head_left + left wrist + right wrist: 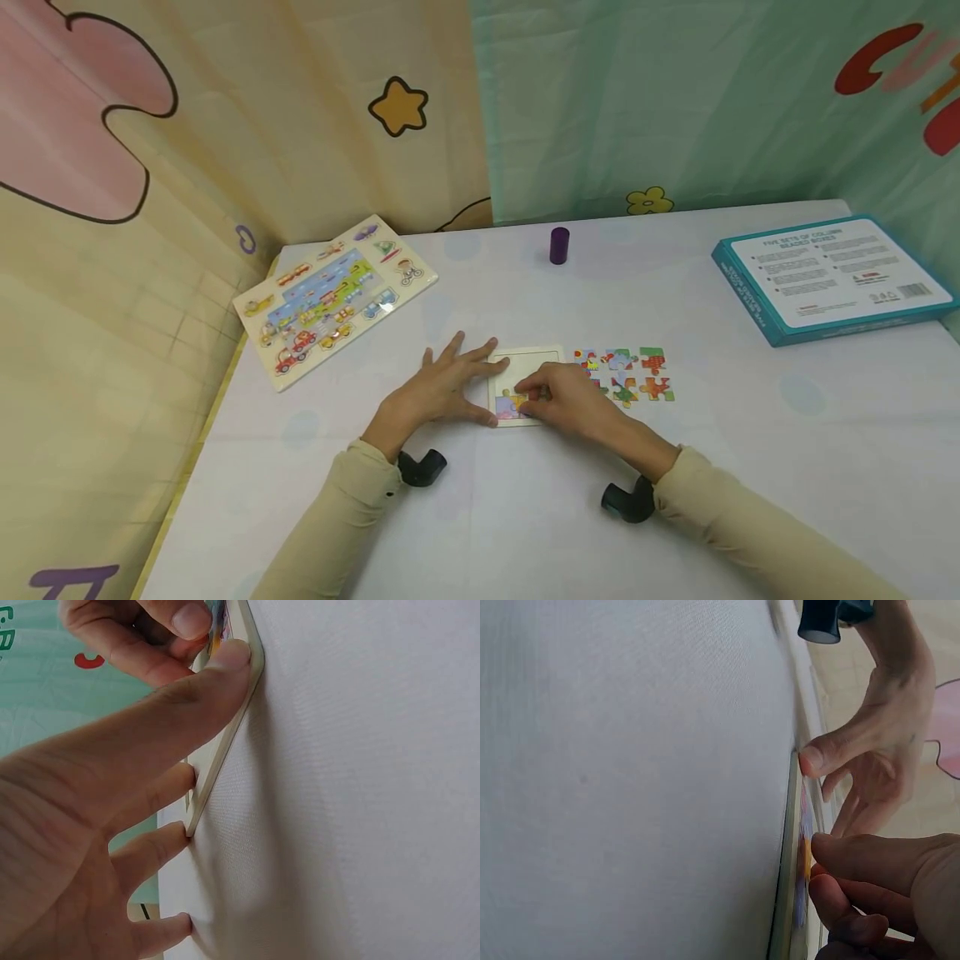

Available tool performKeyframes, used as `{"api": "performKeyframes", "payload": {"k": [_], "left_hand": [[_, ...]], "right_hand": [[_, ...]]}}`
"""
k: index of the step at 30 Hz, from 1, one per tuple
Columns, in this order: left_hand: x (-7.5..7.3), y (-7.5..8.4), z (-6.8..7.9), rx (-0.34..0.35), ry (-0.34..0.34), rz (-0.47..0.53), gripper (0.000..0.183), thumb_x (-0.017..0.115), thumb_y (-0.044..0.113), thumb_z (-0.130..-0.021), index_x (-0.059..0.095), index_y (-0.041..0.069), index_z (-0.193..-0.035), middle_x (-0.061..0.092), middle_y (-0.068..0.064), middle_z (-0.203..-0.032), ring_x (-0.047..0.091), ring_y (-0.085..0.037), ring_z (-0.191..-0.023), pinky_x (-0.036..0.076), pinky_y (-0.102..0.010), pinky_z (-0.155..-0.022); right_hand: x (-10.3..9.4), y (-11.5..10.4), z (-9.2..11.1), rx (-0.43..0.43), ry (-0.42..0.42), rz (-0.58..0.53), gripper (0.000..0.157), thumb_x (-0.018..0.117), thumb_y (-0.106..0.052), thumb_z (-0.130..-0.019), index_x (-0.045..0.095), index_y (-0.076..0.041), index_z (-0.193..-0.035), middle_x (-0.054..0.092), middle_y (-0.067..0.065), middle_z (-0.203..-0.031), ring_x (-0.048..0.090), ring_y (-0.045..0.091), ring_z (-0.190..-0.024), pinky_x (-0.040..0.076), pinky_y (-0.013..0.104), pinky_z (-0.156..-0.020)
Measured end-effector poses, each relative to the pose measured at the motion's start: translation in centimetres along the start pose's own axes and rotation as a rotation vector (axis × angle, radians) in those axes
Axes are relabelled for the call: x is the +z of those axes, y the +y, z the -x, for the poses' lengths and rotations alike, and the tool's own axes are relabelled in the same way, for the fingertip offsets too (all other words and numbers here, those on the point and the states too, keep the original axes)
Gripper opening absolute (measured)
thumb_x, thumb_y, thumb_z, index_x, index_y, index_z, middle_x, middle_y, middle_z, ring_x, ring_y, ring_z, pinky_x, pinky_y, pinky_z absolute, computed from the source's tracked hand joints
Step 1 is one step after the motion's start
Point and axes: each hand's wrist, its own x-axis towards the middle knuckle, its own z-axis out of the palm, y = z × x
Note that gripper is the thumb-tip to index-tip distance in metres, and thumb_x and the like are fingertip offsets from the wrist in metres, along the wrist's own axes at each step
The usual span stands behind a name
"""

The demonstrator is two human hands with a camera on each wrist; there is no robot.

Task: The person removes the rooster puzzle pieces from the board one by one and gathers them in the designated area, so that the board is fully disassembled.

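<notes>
A small pale puzzle tray [551, 348] lies on the table in the middle of the head view, with joined jigsaw pieces [507, 405] along its lower left part. My left hand [444, 390] is spread at the tray's left side. Its thumb presses the near left corner, and two fingertips touch the rim in the left wrist view. Over the tray, my right hand [567, 400] pinches a yellow-orange jigsaw piece [807, 859] between thumb and curled fingers, low against the pieces there. The fingers hide most of it. Loose jigsaw pieces [654, 360] sit in two rows just right of the tray, partly behind my right hand.
A vehicle puzzle board [352, 287] lies at the back left. A purple cylinder [559, 246] stands near the far edge. At the right is a teal-edged box [840, 271]. Black wrist-worn devices [423, 468] show under both forearms. Curtains hang behind the table.
</notes>
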Motion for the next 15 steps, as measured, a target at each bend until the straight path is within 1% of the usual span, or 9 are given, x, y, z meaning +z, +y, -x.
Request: {"api": "performKeyframes", "payload": {"k": [6,15], "left_hand": [[-0.03,0.07,-0.02,0.001,0.003,-0.001,0.086,0.084,0.045,-0.073,0.046,0.029,-0.148,0.018,0.005,-0.162,-0.004,-0.036,-0.149,0.002,-0.073,-0.109],[0.0,0.01,-0.1,-0.003,-0.003,-0.01,0.086,0.084,0.046,-0.072,0.046,0.03,-0.147,0.018,0.005,-0.162,-0.004,-0.035,-0.15,0.002,-0.073,-0.109]], "right_hand": [[0.55,-0.42,-0.23,-0.031,-0.002,0.035,0.019,0.077,-0.005,-0.081,0.077,-0.002,-0.1,0.067,-0.004,-0.081,0.056,0.006,-0.072,0.049,0.023,-0.065],[0.93,-0.83,-0.38,0.014,0.011,0.057,0.014,0.073,-0.001,-0.082,0.075,-0.003,-0.096,0.066,-0.004,-0.08,0.056,0.008,-0.072,0.049,0.024,-0.067]]}}
